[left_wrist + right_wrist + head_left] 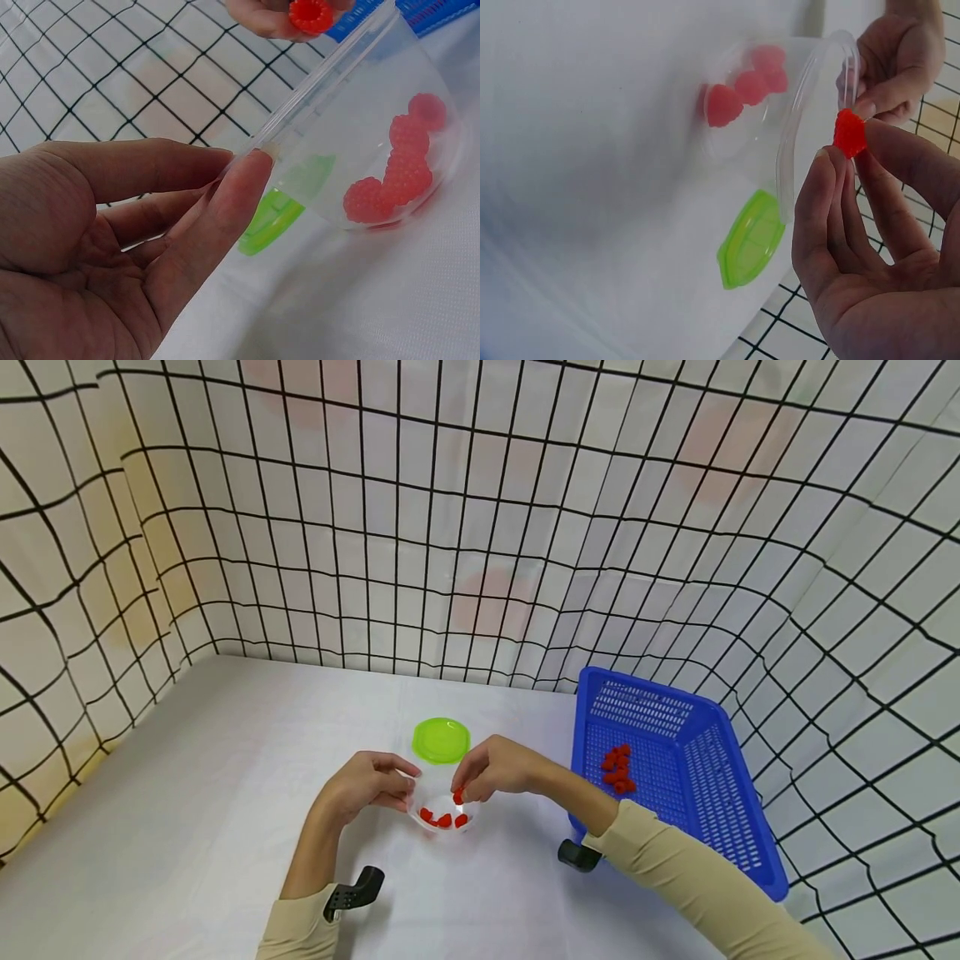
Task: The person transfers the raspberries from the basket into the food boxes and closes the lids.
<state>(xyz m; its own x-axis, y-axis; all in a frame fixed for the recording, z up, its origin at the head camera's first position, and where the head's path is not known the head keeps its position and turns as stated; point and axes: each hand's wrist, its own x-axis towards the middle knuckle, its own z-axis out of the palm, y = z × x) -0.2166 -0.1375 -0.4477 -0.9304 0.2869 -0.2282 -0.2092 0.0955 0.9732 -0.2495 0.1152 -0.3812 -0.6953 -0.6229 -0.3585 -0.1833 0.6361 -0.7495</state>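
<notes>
My left hand (367, 787) pinches the rim of a clear plastic bowl (330, 120) between thumb and fingers. Several red raspberries (409, 176) lie at the bottom of the bowl, seen through its wall. Above the bowl's rim, my right hand (501, 768) holds one raspberry (850, 133) between thumb and fingertips. The hollow end of that raspberry shows in the left wrist view. A green lid (441, 741) lies flat on the white table just behind the bowl.
To the right stands a blue basket (701, 777) with slotted walls, and several more raspberries (618, 770) sit inside it. Black wire mesh (465, 527) rises behind the table and along both sides. A white cloth (225, 760) covers the table.
</notes>
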